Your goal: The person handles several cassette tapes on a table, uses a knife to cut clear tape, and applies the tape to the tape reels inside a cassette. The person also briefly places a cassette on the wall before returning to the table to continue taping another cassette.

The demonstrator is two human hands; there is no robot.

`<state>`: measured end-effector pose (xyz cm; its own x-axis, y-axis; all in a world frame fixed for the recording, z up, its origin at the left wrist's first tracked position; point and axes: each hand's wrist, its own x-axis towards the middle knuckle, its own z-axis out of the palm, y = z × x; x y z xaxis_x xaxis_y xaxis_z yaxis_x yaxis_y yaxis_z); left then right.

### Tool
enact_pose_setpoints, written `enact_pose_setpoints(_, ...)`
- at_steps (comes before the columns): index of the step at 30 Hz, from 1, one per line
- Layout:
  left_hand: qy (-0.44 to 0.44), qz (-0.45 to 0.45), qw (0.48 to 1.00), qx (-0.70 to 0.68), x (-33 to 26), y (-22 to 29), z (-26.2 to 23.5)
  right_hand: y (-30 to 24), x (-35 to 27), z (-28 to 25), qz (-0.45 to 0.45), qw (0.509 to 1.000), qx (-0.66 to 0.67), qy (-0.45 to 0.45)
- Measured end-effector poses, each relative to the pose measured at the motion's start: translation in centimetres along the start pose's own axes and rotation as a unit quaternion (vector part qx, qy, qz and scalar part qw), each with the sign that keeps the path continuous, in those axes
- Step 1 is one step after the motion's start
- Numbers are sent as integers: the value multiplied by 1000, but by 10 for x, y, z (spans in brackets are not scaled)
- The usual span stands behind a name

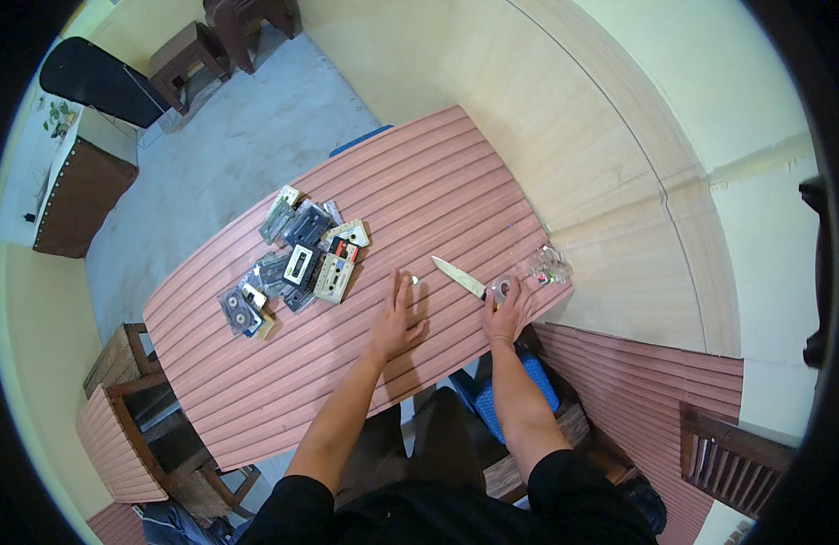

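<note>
Left hand [399, 320] lies open and flat on the pink slatted table [283, 400] beside a small white piece [414, 280], while the right hand [510, 309] grips a knife [458, 276] by its handle, a pile of cassettes [297, 259] lying far left.

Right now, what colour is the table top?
Reddish-pink with lengthwise ridged stripes, table top, head view.

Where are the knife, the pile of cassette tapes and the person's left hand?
knife [458, 276], head view, middle of the pale blade.
pile of cassette tapes [297, 259], head view, a light cassette near the pile's centre.
left hand [399, 320], head view, back of the hand, flat on the table.
</note>
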<state>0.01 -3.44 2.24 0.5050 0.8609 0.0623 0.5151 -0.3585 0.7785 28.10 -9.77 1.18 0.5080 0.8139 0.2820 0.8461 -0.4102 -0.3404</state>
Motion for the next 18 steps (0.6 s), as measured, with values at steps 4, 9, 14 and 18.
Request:
enact_pose_setpoints(4,13,27,993,117,4,-2,-6,2,0,2,-4,1000,3,6)
enact_pose_setpoints(9,-27,20,970,241,13,-3,3,0,0,1,-16,1000,-23,6)
enact_pose_setpoints(14,-20,-4,974,224,53,0,17,-1,-2,0,2,999,-35,8)
enact_pose_setpoints(18,17,-42,967,252,117,7,41,0,-2,5,39,996,-46,70)
